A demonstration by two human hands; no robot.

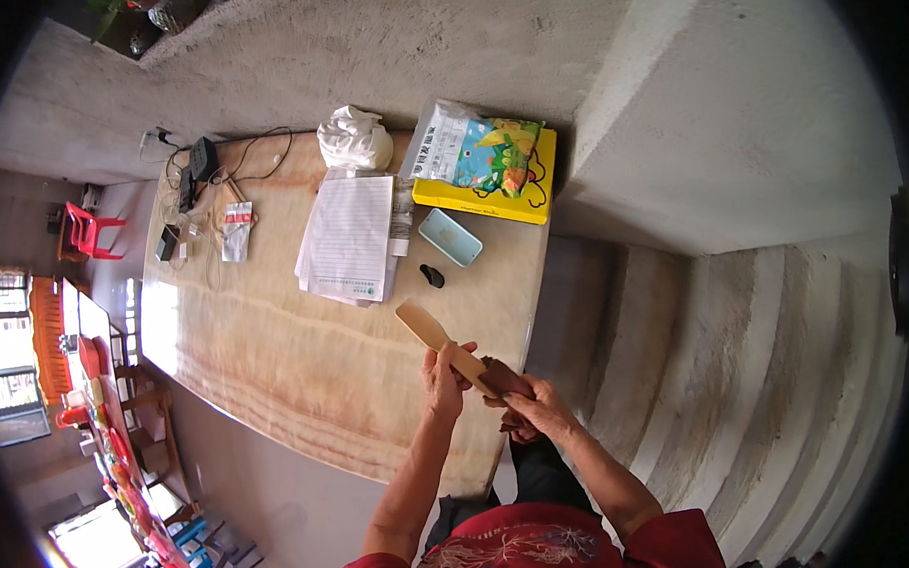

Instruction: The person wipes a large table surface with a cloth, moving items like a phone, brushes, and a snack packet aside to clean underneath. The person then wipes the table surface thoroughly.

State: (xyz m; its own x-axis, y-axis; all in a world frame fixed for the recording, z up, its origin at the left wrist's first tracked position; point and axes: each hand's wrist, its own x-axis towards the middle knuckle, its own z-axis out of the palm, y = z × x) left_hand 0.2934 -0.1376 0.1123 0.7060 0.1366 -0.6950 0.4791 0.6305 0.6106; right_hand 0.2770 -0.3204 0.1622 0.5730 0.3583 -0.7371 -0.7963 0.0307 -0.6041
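Over the near right part of the table [307, 359], my left hand [444, 379] is closed round the middle of a tan, wooden-looking paddle [422, 323]. The paddle's broad, scooped end points to the far left. My right hand [541, 409] grips a dark brown, folded cloth or leather piece [505, 378] pressed against the paddle's other end. I cannot tell how far that end reaches inside it. Beyond my hands lie a small black object [432, 275] and a light blue rectangular dish [453, 240].
Stacked papers [353, 237], a white bag [354, 142] and a yellow box [482, 205] under a colourful packet [500, 154] occupy the table's far side. Cables and a black adapter [203, 158] lie far left. Concrete steps [697, 336] are on the right; a red chair [94, 232] stands left.
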